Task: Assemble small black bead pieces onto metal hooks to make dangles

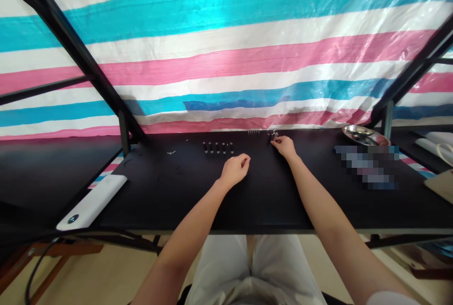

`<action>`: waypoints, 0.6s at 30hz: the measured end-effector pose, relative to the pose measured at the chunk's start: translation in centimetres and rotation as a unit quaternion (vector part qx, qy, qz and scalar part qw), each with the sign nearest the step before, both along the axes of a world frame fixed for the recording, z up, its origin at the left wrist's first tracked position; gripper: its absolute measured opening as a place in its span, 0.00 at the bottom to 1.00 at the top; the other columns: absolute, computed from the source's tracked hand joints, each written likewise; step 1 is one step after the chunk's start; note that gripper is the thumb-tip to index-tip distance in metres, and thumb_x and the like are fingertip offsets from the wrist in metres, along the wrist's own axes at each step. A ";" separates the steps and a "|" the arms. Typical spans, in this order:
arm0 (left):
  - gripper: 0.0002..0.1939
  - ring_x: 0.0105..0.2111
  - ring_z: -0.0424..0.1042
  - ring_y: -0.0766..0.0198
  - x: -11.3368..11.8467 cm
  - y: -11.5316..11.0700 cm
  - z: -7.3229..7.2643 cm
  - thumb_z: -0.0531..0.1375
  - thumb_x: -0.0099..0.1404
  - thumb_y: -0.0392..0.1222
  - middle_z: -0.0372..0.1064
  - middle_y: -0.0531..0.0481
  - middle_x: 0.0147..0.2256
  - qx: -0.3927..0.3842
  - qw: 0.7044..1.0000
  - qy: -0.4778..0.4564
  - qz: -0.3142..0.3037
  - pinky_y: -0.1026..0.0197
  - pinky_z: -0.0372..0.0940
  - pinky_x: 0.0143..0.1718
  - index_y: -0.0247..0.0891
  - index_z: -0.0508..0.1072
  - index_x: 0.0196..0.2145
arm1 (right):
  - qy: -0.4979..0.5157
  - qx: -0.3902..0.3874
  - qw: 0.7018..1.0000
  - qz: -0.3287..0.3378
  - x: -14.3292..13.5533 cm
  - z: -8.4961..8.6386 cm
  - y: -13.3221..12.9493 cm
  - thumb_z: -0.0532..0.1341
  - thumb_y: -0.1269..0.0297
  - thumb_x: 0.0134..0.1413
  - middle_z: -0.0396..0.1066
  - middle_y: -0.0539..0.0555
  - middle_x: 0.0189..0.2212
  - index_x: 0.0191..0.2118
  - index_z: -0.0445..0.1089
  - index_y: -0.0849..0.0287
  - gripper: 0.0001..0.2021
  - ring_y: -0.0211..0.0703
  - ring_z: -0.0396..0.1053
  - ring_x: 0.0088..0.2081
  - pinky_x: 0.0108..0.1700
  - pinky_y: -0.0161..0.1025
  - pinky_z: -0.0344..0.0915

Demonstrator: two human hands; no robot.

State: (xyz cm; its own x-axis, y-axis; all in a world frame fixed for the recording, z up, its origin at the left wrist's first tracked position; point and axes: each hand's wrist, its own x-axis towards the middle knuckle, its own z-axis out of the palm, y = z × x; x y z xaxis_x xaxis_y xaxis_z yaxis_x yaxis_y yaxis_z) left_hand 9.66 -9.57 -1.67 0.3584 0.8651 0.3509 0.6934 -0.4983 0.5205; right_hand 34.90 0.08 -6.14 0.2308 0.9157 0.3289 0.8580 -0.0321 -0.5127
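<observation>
On the black table [170,201] stand several small dark cylinders [217,147] in a row, left of centre. My left hand [236,169] is closed just right of and below this row, its fingers curled together; what it holds, if anything, is hidden. Farther right, near the back edge, the fingertips of my right hand [284,146] pinch a small dark cylinder [273,138]. White curly bits [272,132] lie right behind those fingertips. A row of tiny pale pieces [254,132] is at the back edge, between my hands.
A shiny metal dish [365,135] sits at the back right, with a pixelated patch before it. On the left lies a long white device [92,202]. A white scrap [171,152] is at the left. Black frame bars and a striped sheet [226,67] stand behind.
</observation>
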 end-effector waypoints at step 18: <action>0.33 0.28 0.70 0.60 -1.4 0.8 0.8 0.50 0.63 0.42 0.71 0.46 0.30 -0.049 0.981 0.064 0.177 0.60 0.61 0.35 0.41 0.42 0.63 | -0.011 -0.087 0.995 -0.054 -0.6 1.5 -2.8 0.58 0.58 0.48 0.72 0.59 0.38 0.41 0.73 0.60 0.16 0.49 0.69 0.40 0.38 0.40 0.62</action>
